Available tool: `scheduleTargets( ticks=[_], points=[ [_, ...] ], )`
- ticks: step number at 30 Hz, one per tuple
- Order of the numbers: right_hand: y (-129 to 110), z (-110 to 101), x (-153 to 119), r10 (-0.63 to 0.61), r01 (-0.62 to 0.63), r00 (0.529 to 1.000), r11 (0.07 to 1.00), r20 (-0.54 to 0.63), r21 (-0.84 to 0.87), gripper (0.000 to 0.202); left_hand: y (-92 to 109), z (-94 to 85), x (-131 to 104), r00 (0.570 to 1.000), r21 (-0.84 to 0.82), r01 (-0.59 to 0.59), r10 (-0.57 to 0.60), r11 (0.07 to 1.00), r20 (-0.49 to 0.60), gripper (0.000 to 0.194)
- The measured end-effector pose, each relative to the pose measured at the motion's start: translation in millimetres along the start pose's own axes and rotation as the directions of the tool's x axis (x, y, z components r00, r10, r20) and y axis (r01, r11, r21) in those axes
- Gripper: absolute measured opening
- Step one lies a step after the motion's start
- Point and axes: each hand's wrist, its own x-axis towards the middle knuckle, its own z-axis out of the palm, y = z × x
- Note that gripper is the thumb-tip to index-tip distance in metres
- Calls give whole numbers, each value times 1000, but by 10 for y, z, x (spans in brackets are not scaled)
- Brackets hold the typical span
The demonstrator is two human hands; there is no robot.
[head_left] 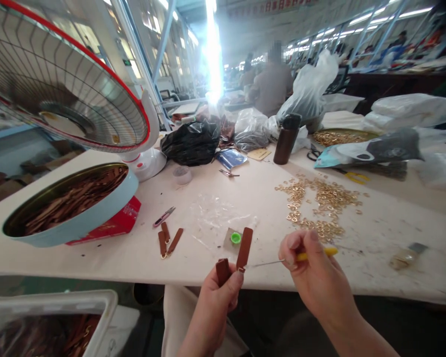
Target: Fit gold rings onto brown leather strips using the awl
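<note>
My left hand (219, 297) is closed on a brown leather strap (245, 248), which stands up from the fingers with a small metal ring at its lower end. A second brown piece (222, 271) shows between the same fingers. My right hand (315, 270) grips a thin metal tool by its yellow handle (315, 254); the tip points left, close to the ring end of the strap. Behind the strap a green cap (236, 238) rests on a small grey square. Three finished-looking straps with rings (175, 242) lie to the left on the table.
Loose gold rings (325, 198) spread over the right side. A round tin of brown strips (111, 213) sits on a red box at left, beneath a fan (143, 119). Snips (164, 217), a dark bottle (287, 139) and a black bag (191, 142) are farther back.
</note>
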Motion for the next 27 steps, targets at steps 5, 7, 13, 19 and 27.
scheduleTargets(
  ticks=[5, 7, 13, 19, 27],
  points=[
    [-33, -53, -57, -12, 12, 1000, 1000, 24, 17, 39, -8, 49, -87, 998, 69, -14, 9, 997, 67, 31],
    [-92, -101, -64, -40, 39, 999, 998, 13, 58, 38, -11, 69, -117, 998, 73, -19, 15, 997, 57, 30],
    [-217, -338, -163, -179, 175, 983, 981, -38, -81, 35, -14, 159, -203, 999, -9, -45, 45, 999, 9, 23],
    [-80, -316, -295, 88, 127, 918, 859, 387, -496, 33, -43, 294, -285, 999, -36, -36, 38, 999, 39, 23],
    [-20, -205, -327, 187, 22, 885, 898, 427, -439, 33, -72, 321, -336, 999, 49, 2, -5, 999, 52, 25]
  ],
)
